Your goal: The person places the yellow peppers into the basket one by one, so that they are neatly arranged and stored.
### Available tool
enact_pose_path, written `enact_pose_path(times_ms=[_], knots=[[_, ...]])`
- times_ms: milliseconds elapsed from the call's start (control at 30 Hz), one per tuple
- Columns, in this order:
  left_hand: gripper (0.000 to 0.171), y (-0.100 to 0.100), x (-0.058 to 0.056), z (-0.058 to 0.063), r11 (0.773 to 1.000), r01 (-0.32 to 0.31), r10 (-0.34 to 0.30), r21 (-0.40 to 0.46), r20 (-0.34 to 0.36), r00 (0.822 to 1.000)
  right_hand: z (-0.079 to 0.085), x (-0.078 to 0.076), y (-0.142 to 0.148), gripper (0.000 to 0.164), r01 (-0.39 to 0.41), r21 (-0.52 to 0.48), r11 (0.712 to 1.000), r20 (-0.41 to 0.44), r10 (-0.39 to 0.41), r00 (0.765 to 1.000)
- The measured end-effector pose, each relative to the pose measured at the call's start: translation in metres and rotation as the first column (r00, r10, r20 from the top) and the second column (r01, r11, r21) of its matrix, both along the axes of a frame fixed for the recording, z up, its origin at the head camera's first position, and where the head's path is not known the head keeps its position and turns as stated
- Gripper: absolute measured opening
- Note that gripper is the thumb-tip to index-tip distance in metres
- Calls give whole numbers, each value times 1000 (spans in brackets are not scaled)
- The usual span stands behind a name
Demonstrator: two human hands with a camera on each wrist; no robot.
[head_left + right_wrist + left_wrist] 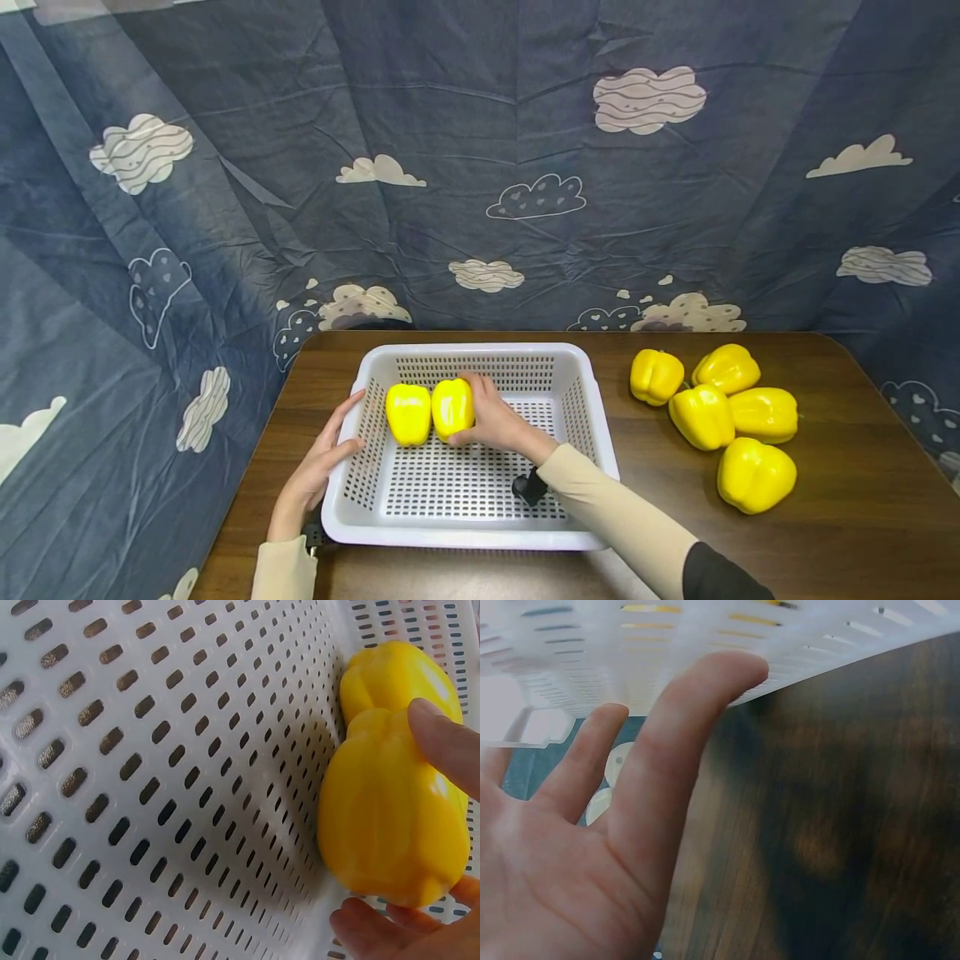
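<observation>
A white perforated plastic basket (465,537) stands on the table. Inside it, toward its left end, a yellow bell pepper (408,415) lies beside a second yellow bell pepper (452,410). My right hand (501,421) reaches in and holds the second pepper between thumb and fingers, low over the basket floor. Up close in the right wrist view, the held pepper (390,817) overlaps the other one (401,671). At the basket's left side, my left hand (318,467) rests its extended fingers and thumb against the outer wall, as the left wrist view of that hand (577,855) also shows.
Several more yellow bell peppers (701,417) lie in a loose group on the brown wooden table (645,467), right of the basket. A dark blue cloth with cloud prints (465,100) hangs behind and along the left of the table.
</observation>
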State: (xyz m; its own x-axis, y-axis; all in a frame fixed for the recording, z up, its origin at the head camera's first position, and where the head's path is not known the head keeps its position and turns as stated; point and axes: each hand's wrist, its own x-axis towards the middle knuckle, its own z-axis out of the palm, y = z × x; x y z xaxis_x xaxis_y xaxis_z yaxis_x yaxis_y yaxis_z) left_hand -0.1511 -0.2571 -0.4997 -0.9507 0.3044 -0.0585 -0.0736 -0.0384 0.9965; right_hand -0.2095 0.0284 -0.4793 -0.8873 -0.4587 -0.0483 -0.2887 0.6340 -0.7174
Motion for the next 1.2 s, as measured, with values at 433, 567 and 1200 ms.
enact_pose_path(times_ms=[433,567,1200], knots=[[70,0,-2,0,1000,1,-1,3,-6,1000,13,-2,8,88,39,-6,999,-9,-39,999],[70,0,-2,0,1000,1,-1,11,-4,1000,23,1,12,84,34,-16,999,-22,-34,999],[69,-1,0,-1,1000,10,-9,12,-4,1000,60,17,54,75,38,-119,992,-19,-41,999]])
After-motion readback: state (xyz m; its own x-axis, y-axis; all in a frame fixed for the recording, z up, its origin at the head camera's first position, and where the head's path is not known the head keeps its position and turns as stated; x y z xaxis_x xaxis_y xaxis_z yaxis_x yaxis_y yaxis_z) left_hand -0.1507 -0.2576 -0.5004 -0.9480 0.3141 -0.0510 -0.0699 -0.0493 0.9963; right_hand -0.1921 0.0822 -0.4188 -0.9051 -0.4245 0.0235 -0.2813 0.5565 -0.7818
